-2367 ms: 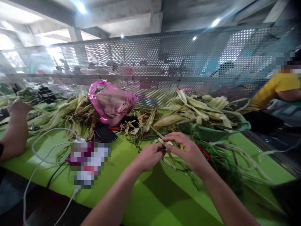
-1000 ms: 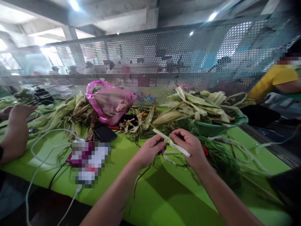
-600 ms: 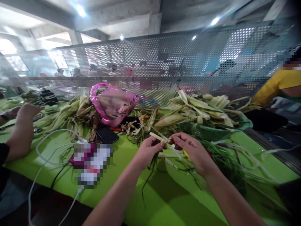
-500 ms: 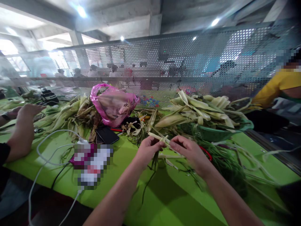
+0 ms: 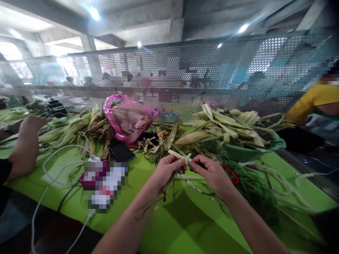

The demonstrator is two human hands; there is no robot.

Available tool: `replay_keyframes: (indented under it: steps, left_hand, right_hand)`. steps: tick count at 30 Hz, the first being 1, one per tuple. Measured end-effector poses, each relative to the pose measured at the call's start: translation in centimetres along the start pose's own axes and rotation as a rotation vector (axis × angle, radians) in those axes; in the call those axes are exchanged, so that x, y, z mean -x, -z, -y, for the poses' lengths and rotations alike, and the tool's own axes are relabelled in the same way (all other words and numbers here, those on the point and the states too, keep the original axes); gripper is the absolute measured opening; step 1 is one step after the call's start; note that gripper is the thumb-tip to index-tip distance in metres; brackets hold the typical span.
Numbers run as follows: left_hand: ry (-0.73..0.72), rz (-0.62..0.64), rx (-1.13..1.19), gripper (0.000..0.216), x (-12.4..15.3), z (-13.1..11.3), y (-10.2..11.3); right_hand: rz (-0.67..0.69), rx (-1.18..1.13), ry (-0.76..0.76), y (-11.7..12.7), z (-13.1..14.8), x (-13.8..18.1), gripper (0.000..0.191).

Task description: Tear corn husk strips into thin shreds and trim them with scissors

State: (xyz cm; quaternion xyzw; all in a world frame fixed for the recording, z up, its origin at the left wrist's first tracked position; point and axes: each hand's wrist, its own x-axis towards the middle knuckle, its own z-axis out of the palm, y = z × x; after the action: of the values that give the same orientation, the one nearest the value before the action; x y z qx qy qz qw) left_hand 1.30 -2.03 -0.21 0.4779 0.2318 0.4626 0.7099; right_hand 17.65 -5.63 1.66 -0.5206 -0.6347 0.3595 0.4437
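Observation:
Above the green table (image 5: 185, 218), both my hands meet at a small piece of pale corn husk strips (image 5: 178, 154) that cross each other. My left hand (image 5: 168, 169) pinches it from the left, with thin dark green strands hanging below the fingers. From the right, my right hand (image 5: 209, 171) pinches the same piece between thumb and fingertips. Beneath the hands, a pale strip (image 5: 191, 177) lies on the table. Red scissor handles (image 5: 233, 173) show just behind my right hand, partly hidden by it.
A green basket (image 5: 238, 153) heaped with corn husks (image 5: 225, 123) stands at the back right, green strands (image 5: 254, 183) before it. A pink plastic bag (image 5: 129, 120), a black phone (image 5: 122, 152) and a white cable (image 5: 45, 169) lie left. Another person's arm (image 5: 28, 144) rests far left.
My hands stay at the husk piece, and my right fingers have shifted slightly. The dark strands below my left hand have swung left toward its wrist.

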Motion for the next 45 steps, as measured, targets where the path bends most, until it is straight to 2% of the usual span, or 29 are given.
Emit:
replay_keyframes:
  steps: [3,5,10,13,16,21,25,29,33,35,38,41,45]
  left_hand:
    - [-0.020,0.030,-0.087,0.034,-0.1,-0.1,0.3]
    - [-0.035,0.048,-0.161,0.036,-0.1,0.0,0.3]
    - [-0.070,0.115,-0.290,0.035,-0.2,0.7,-0.1]
    - [-0.111,0.158,-0.320,0.034,-0.1,1.0,-0.2]
    - [-0.106,0.165,-0.355,0.034,-0.1,1.2,-0.2]
    - [-0.144,0.188,-0.481,0.031,-0.4,1.4,-0.3]
    - [-0.138,0.190,-0.671,0.026,-0.4,1.5,-0.3]
    - [-0.101,0.236,-0.739,0.022,-0.3,1.7,-0.3]
    - [-0.128,0.244,-0.813,0.024,-0.1,2.1,-0.3]
    - [-0.122,0.245,-0.776,0.025,-0.1,2.2,-0.4]
    - [-0.055,0.251,-0.586,0.028,0.0,2.0,-0.6]
    - [-0.013,0.165,-0.416,0.036,0.0,1.6,-0.7]
    - [-0.054,0.113,-0.269,0.040,-0.1,1.3,-0.5]
  right_hand:
    - [0.004,-0.095,-0.005,0.0,0.0,0.1,0.028]
    - [-0.042,-0.104,0.013,0.0,0.0,0.1,0.026]
    - [-0.248,0.151,0.154,0.0,-0.2,0.0,0.016]
    - [-0.319,0.192,0.132,-0.2,-0.2,0.0,0.015]
    - [-0.256,0.138,0.088,-0.1,-0.2,-0.2,0.018]
    - [-0.128,0.115,0.136,0.0,-0.4,-0.3,0.025]
    - [-0.164,0.179,0.168,-0.2,-0.7,-0.4,0.018]
    - [-0.200,0.107,0.149,-0.5,-0.9,-0.4,0.015]
    - [-0.250,0.059,0.150,-0.9,-1.0,-0.4,0.015]
    - [-0.266,0.038,0.120,-1.0,-0.9,-0.4,0.015]
    - [-0.248,-0.027,0.051,-0.9,-0.7,-0.4,0.020]
    - [-0.184,-0.106,-0.002,-0.3,-0.3,-0.3,0.030]
    - [-0.161,0.015,0.021,0.3,0.0,-0.2,0.028]
